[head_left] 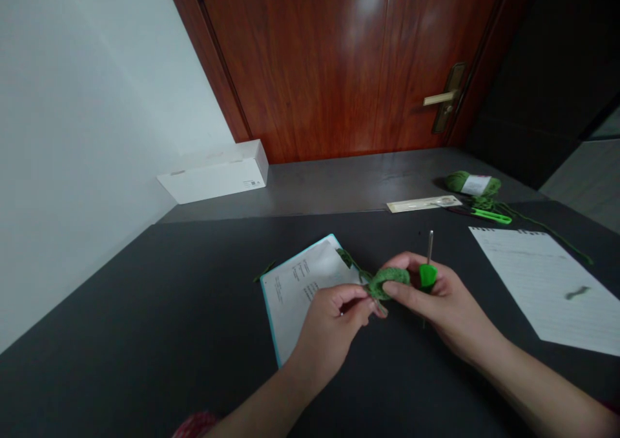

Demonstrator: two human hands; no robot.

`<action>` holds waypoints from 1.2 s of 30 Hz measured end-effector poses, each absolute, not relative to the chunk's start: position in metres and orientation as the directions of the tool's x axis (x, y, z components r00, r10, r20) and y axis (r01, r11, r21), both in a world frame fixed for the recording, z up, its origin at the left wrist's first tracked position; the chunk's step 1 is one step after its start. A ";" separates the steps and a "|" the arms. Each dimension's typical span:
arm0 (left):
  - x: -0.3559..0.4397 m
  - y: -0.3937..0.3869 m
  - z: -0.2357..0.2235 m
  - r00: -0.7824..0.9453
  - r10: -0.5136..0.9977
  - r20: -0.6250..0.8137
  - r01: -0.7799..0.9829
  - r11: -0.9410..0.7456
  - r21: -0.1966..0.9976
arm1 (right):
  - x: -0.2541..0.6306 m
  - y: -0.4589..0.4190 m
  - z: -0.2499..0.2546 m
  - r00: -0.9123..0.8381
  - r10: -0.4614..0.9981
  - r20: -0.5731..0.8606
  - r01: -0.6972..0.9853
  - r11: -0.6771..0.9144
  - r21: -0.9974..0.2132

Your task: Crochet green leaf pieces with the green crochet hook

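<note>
A small ring-like piece of green crochet (390, 276) is held between my two hands, above the dark table. My left hand (334, 318) pinches its left edge between thumb and fingertips. On the right side, the thumb of my right hand (443, 299) presses the piece against the fingers. That same hand also keeps a crochet hook (428, 276) with a bright green grip, its metal shaft pointing up. Green yarn (356, 267) trails from the work toward a blue-edged board with a printed sheet (290, 292) lying beneath.
A ball of green yarn (472, 183) with a white label lies at the back right, beside a bright green-handled tool (491, 216) and a pale flat strip (421, 204). Lined paper (547, 276) rests at right. A long white box (217, 173) stands by the wall.
</note>
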State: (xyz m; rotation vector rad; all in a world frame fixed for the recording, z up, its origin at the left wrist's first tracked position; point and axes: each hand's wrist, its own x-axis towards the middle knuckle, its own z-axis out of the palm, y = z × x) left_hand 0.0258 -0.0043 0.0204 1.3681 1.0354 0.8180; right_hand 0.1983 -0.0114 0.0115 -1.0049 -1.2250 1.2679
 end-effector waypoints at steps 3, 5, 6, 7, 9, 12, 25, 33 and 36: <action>0.022 -0.003 0.019 0.405 0.900 -0.159 0.006 0.172 0.985 | 0.200 -0.011 0.011 -0.088 0.992 0.090 -0.168 0.074 -0.983; 0.020 -0.003 0.018 0.492 0.840 -0.229 -0.102 0.316 0.943 | 0.200 -0.008 0.009 -0.089 0.993 0.072 -0.169 0.057 -0.984; 0.019 -0.002 0.017 0.543 0.803 -0.247 -0.146 0.380 0.913 | 0.200 -0.007 0.007 -0.108 0.992 0.059 -0.160 0.041 -0.986; 0.018 -0.002 0.017 0.591 0.766 -0.253 -0.178 0.430 0.885 | 0.199 -0.006 0.005 -0.137 0.990 0.044 -0.148 0.024 -0.989; 0.016 -0.002 0.017 0.658 0.714 -0.241 -0.221 0.488 0.844 | 0.197 -0.004 0.003 -0.209 0.978 0.022 -0.125 -0.005 -0.992; 0.015 -0.001 0.017 0.701 0.678 -0.223 -0.271 0.542 0.796 | 0.195 -0.003 0.003 -0.283 0.959 0.023 -0.111 -0.009 -0.994; 0.004 0.004 0.017 0.774 0.624 -0.105 -0.435 0.646 0.628 | 0.198 -0.002 0.006 -0.178 0.978 0.106 -0.012 0.106 -0.994; 0.011 0.003 0.013 0.725 0.679 -0.116 -0.443 0.589 0.676 | 0.199 -0.006 0.011 -0.121 0.954 0.276 0.009 0.279 -0.960; 0.018 0.000 0.009 0.689 0.710 -0.143 -0.423 0.554 0.717 | 0.198 -0.015 0.015 -0.086 0.940 0.330 0.020 0.333 -0.943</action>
